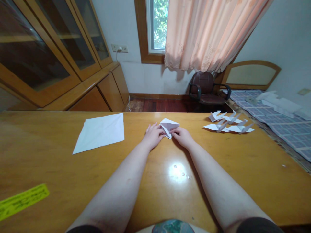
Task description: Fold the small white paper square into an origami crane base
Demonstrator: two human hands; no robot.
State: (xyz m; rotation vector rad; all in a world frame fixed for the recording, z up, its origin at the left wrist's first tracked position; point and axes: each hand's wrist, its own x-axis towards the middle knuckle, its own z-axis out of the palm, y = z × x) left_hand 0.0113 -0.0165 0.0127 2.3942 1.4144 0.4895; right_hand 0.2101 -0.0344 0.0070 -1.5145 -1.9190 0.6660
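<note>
A small piece of folded white paper (170, 125) lies on the wooden table between my hands, with one flap partly lifted. My left hand (154, 135) rests at its left side, fingers spread and touching the edge. On the right, my right hand (181, 136) pinches the lower right edge of the folded paper between thumb and fingers. Flat sheets of white paper (102, 132) lie to the left. Several folded paper cranes (220, 126) stand in a group at the far right of the table.
The wooden table (155, 194) spans the view, its far edge just beyond the paper. A yellow label (23, 200) with writing is at the lower left. Beyond stand a glass-door cabinet (60, 61), a dark red armchair (205, 87) and a bed (274, 110) with a checked cover.
</note>
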